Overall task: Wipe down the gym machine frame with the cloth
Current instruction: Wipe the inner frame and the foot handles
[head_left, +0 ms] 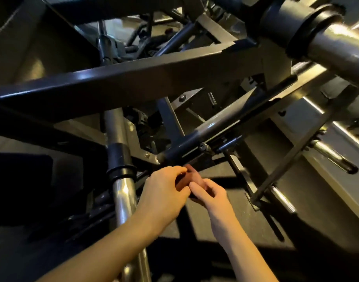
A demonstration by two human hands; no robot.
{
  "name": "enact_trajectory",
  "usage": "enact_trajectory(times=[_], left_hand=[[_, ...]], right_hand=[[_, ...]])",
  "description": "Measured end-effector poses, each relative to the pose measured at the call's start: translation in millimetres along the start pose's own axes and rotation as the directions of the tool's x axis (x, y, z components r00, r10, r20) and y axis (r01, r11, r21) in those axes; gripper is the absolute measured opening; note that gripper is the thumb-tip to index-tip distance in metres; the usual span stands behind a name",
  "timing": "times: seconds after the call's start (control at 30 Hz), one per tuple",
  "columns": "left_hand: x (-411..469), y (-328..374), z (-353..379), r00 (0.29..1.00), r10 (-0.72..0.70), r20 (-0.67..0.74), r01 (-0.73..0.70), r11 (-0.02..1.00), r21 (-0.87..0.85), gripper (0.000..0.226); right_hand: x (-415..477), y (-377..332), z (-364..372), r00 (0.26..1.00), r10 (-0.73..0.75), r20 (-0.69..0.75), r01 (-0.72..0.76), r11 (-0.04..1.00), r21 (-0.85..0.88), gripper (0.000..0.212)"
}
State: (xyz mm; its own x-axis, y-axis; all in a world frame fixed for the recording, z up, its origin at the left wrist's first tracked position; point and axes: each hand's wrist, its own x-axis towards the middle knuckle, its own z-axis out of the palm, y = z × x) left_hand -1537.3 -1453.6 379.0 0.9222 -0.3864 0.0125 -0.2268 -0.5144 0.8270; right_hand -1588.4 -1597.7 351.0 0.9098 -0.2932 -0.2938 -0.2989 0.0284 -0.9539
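Both hands meet low in the view, about six o'clock, with the cloth (192, 176) bunched between them — a small, dark reddish wad. The left hand (166, 192) has its fingers curled over the top of it and the right hand (210, 197) pinches it from below, so both are closed on the cloth, not on metal. It sits just under the near end of a slanted tube (207, 130) of the gym machine frame (134, 82), a tube that runs away toward two o'clock. Whether the cloth touches the tube I cannot tell, as the spot is dark and blurred.

The risk, as I see it, is that the wad is small and shared between two pinches. If one hand lets go, it could slip and drop onto the dark floor (195, 224) under the bars. At one o'clock from the hands a bolt (203, 147) and some linkage stick out of the tube — a wipe along there could snag the cloth or scrape knuckles. At nine o'clock the chrome post (122, 192) with its black collar (119, 159) crowds the left wrist, leaving little room for a long stroke.
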Motion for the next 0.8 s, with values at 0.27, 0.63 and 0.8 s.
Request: enact_trajectory(times=[0.27, 0.63, 0.8], left_hand=[[-44, -25, 3, 0.965, -0.170, 0.199, 0.215, 0.948, -0.234, 0.062], [-58, 2, 49, 0.917, -0.350, 0.191, 0.394, 0.863, -0.314, 0.029], [-25, 6, 87, 0.949, -0.316, -0.005, 0.310, 0.935, -0.171, 0.022]], right_hand=[[-42, 10, -16, 0.995, -0.027, 0.098, 0.033, 0.997, -0.064, 0.025], [-55, 33, -58, 0.988, 0.018, 0.153, -0.017, 1.000, -0.007, 0.060], [-18, 48, -71, 1.000, -0.007, 0.027, 0.007, 1.000, 0.020, 0.041]])
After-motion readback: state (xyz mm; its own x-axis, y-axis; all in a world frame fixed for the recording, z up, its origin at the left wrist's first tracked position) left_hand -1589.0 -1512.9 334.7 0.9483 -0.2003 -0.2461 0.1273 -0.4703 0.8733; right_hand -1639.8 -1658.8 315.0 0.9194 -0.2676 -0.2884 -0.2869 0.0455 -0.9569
